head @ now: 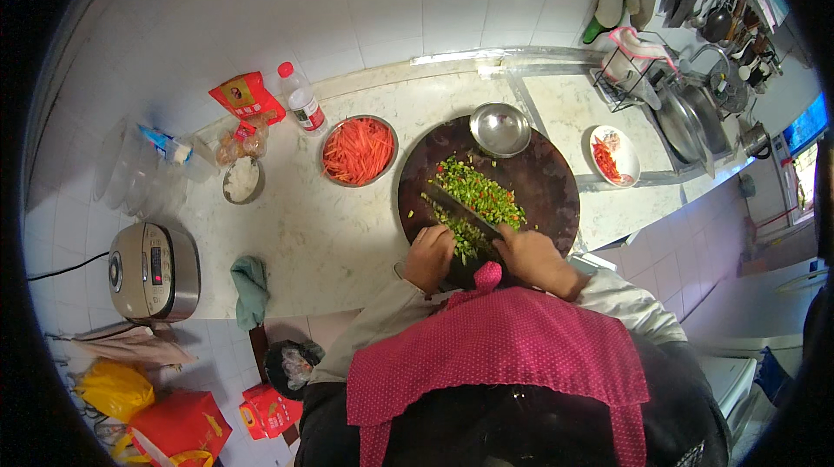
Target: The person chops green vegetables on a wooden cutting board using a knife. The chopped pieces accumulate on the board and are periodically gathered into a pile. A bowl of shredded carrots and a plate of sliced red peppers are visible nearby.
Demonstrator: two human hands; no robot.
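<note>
A kitchen knife [464, 211] is in my right hand [531, 258], its blade slanting up and left over a round dark chopping board [554, 187]. Chopped green and red peppers [479, 190] lie on both sides of the blade. My left hand [431, 257] rests at the board's lower left edge beside the chopped pieces, with its fingers curled; whether it holds anything is hidden. An empty metal bowl [500, 129] sits on the board's upper edge.
Left of the board stand a bowl of orange shreds [359, 151], a plastic bottle [303, 102], a small bowl of white food [242, 180] and a rice cooker [155, 273]. A plate [624, 161] with red pieces lies right, near the sink [700, 118].
</note>
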